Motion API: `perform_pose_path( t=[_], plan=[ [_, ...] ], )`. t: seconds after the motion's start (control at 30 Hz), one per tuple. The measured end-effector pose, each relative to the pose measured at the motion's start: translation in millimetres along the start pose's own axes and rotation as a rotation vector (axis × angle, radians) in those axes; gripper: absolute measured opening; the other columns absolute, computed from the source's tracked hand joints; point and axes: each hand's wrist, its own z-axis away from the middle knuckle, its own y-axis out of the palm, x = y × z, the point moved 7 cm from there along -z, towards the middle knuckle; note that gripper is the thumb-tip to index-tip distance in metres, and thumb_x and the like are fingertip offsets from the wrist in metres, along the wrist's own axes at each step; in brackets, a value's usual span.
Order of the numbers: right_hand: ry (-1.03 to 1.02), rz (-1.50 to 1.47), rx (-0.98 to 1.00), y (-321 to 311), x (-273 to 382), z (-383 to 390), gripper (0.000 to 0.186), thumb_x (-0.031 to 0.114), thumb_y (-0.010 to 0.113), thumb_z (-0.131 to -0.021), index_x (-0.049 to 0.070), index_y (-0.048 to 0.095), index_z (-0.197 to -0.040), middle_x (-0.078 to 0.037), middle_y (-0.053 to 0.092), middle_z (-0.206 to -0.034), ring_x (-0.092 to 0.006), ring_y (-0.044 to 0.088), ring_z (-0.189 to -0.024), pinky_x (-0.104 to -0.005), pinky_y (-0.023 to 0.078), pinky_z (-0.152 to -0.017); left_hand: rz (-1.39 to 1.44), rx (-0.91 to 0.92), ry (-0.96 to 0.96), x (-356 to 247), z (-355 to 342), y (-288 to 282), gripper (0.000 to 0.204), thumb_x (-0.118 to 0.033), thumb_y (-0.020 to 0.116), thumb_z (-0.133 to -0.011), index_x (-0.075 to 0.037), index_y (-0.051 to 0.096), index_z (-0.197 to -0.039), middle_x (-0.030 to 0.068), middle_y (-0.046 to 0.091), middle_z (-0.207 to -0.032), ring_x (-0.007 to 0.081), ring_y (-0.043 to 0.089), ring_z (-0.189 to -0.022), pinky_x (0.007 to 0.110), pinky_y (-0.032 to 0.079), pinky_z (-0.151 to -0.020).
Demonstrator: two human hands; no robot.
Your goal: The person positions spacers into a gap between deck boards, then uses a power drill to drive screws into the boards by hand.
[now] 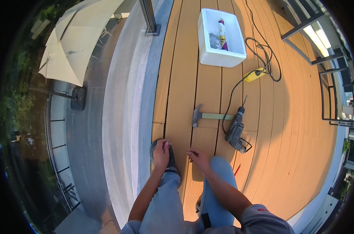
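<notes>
My left hand (pixel 161 152) is raised above my dark shoe (pixel 171 168), fingers pinched on a tiny item I cannot make out. My right hand (pixel 196 156), near my bent knee (pixel 220 169), is also pinched on something small and unclear, over the orange-brown deck boards (pixel 179 97). Ahead lie a hammer (pixel 210 116) with a pale green handle and a black corded drill (pixel 235 128) with a long bit, across the handle's end. A thin red item (pixel 237 170) lies beside my right knee.
A white foam box (pixel 221 58) holding tubes stands ahead. A black cable loops round a yellow object (pixel 253 76). A metal post (pixel 149 23) stands at the deck's left edge, beside a lower terrace (pixel 85 128) with a cream umbrella (pixel 66 58). Metal frames (pixel 301 29) stand at right.
</notes>
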Motion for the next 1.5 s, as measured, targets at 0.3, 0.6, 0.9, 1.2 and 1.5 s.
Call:
perform_pose_path(
  t=[0.3, 0.6, 0.9, 1.2, 1.5],
  plan=[
    [0.180, 0.023, 0.053, 3.7, 4.4, -4.5, 0.016, 0.013, 0.057, -0.102, 0.003, 0.065, -0.110, -0.003, 0.067, -0.090, -0.0099, 0.060, -0.074, -0.0250, 0.050, -0.066, -0.047, 0.022, -0.012, -2.8, 1.4, 1.4, 0.013, -0.014, 0.049, -0.104, -0.003, 0.051, -0.110, 0.0141, 0.071, -0.084, 0.0350, 0.071, -0.082, 0.045, 0.055, -0.073],
    [0.118, -0.040, 0.095, 10.2, 11.2, -2.2, 0.012, 0.009, 0.059, -0.100, 0.003, 0.060, -0.110, -0.006, 0.067, -0.091, -0.0109, 0.059, -0.073, -0.0256, 0.048, -0.065, -0.099, 0.214, -0.024, 0.2, 14.7, 20.7, 0.017, -0.014, 0.046, -0.103, -0.002, 0.048, -0.115, 0.0167, 0.072, -0.094, 0.0361, 0.070, -0.093, 0.046, 0.054, -0.084],
    [0.108, -0.260, 0.208, 12.1, 14.8, -8.2, 0.019, 0.005, 0.057, -0.100, -0.001, 0.061, -0.117, -0.012, 0.071, -0.109, -0.0154, 0.065, -0.087, -0.0283, 0.053, -0.075, 0.361, 0.129, -0.132, 15.1, 10.3, 14.5, 0.017, -0.015, 0.043, -0.108, 0.001, 0.047, -0.113, 0.0154, 0.074, -0.099, 0.0238, 0.070, -0.090, 0.035, 0.055, -0.085],
    [0.076, -0.366, 0.186, 3.3, 25.9, -6.7, 0.022, 0.005, 0.053, -0.101, -0.003, 0.060, -0.121, -0.014, 0.070, -0.111, -0.0172, 0.066, -0.088, -0.0300, 0.055, -0.078, 0.482, 0.160, -0.166, 7.2, -0.2, 19.3, 0.015, -0.015, 0.046, -0.108, 0.000, 0.049, -0.110, 0.0133, 0.073, -0.103, 0.0190, 0.067, -0.092, 0.032, 0.053, -0.087],
    [0.002, -0.286, -0.047, -11.8, 54.6, -29.8, 0.016, 0.007, 0.056, -0.102, 0.000, 0.064, -0.114, -0.009, 0.073, -0.102, -0.0127, 0.065, -0.081, -0.0272, 0.054, -0.071, 0.427, 0.177, -0.193, 16.5, 8.5, 13.1, 0.013, -0.014, 0.054, -0.106, -0.001, 0.054, -0.107, 0.0110, 0.075, -0.099, 0.0139, 0.068, -0.084, 0.027, 0.054, -0.079]
  ],
)
